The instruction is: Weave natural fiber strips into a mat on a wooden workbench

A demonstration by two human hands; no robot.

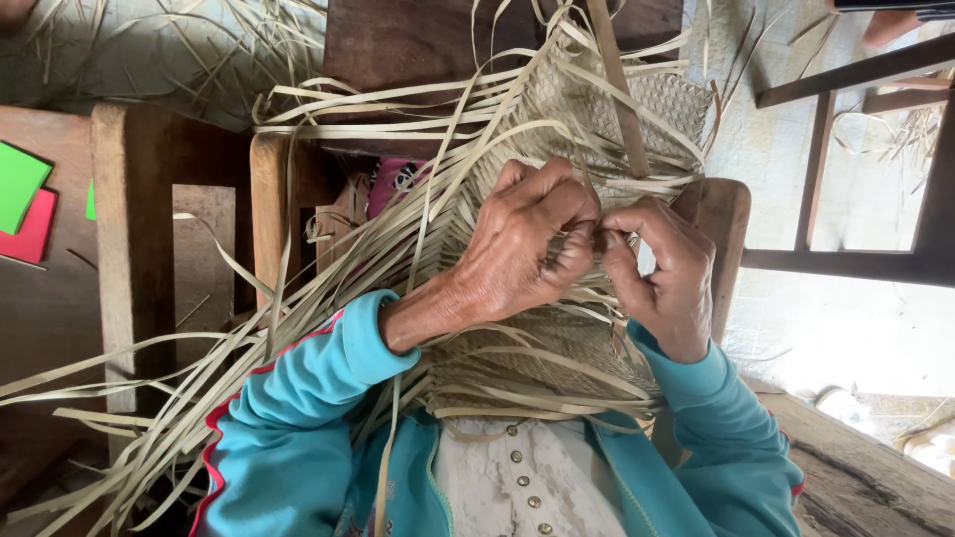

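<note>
A half-woven mat of pale palm strips (607, 109) lies across my lap and over a wooden stool, with many loose strips (199, 388) trailing out to the left. My left hand (527, 249) is curled over the woven edge, pinching a strip between thumb and fingers. My right hand (662, 273) meets it fingertip to fingertip, gripping the same narrow strip (605, 231). Both sleeves are turquoise with red trim.
A wooden bench (129, 229) stands at the left with green and red paper sheets (25, 204) on it. A dark wooden frame (846, 259) is at the right. A pink patterned cloth (393, 179) shows under the strips. More strips litter the floor at the top left.
</note>
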